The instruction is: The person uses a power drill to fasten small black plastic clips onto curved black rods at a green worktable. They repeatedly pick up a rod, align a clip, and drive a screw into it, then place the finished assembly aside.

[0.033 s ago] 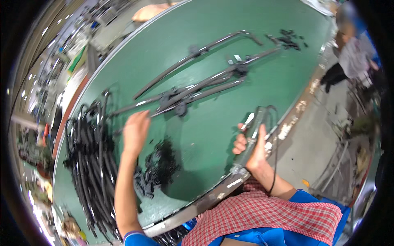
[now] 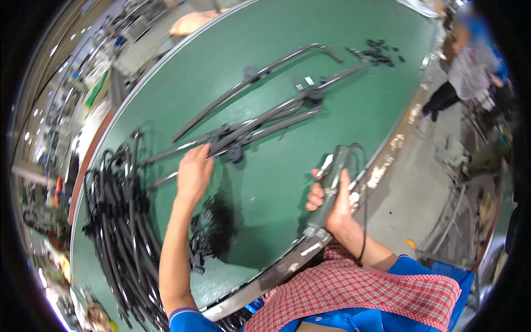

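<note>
My left hand (image 2: 193, 172) is over the left end of a dark bent metal tube (image 2: 166, 180), its fingers closed around it. This tube lies in a loose group with other tubes (image 2: 276, 128), joined by dark clamp-like fittings (image 2: 235, 153). In my right hand (image 2: 337, 202), near the table's front edge, is a dark cylindrical tool (image 2: 338, 172) with a black cord (image 2: 364, 227); its exact kind cannot be made out. The cord loops from its upper end down past my wrist. Another bent tube (image 2: 221, 102) with one fitting rests farther back.
A large bundle of dark tubes (image 2: 119, 238) lies at the left of the green table (image 2: 359, 116). Small black parts are heaped (image 2: 213, 229) near my left forearm, with more (image 2: 379, 54) at the far right. A person (image 2: 470, 66) is beyond the table's right edge.
My left hand has moved right, from beside the tube ends onto a tube. The right hand still holds the tool. The whole view has shifted slightly.
</note>
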{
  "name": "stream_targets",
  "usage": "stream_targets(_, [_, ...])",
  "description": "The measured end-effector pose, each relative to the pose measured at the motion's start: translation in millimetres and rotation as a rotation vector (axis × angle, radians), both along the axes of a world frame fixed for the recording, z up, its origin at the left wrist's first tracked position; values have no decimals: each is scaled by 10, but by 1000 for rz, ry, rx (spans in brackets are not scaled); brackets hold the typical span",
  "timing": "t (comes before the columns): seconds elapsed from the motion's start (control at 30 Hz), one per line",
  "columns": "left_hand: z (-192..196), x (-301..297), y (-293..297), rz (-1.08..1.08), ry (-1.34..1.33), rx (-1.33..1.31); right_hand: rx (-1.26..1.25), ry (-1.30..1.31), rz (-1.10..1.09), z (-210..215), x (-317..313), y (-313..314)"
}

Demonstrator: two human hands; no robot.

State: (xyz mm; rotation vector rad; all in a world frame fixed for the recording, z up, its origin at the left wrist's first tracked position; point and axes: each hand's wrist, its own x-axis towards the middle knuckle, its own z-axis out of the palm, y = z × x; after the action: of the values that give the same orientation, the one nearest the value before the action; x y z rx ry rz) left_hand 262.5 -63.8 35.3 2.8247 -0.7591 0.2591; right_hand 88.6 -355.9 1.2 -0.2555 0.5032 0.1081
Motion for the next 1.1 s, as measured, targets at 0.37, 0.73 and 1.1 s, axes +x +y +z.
stream_targets(0.37, [578, -143, -1079, -33, 997, -273, -36, -56, -25, 2, -3, -73])
stream_targets(0.73, [-30, -1850, -64, 259, 654, -572, -65, -377, -25, -90, -426, -234])
stream_targets(1.1, [-142, -2609, 729, 161, 475, -393, -343, -538, -5, 601, 438, 633])
